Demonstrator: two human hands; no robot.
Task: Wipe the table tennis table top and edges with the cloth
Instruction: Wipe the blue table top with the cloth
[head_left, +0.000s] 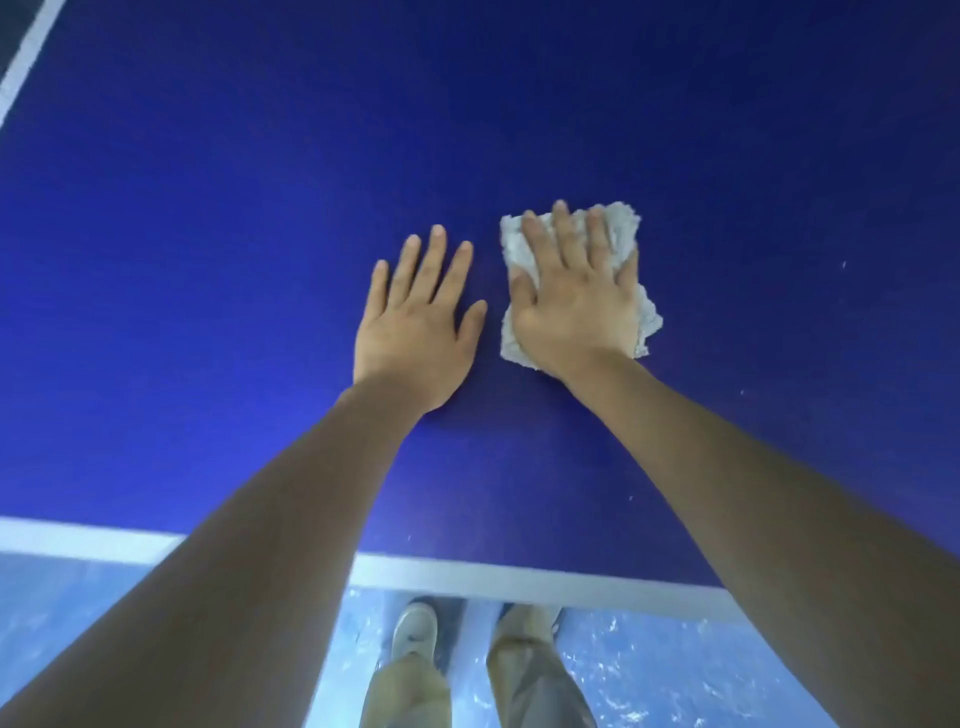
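The dark blue table tennis table top (208, 260) fills most of the view. A crumpled white cloth (621, 223) lies flat on it, right of centre. My right hand (576, 296) presses on the cloth with straight, spread fingers and covers most of it. My left hand (415, 322) rests palm down on the bare table just left of the cloth, fingers straight. The two hands lie close together without touching.
A white line (493, 579) runs along the table's near edge, and another white line (26, 57) crosses the top left corner. Below the edge are the mottled blue floor (649, 675), my trouser legs and shoes (413, 631). Small white specks (842, 265) dot the table at right.
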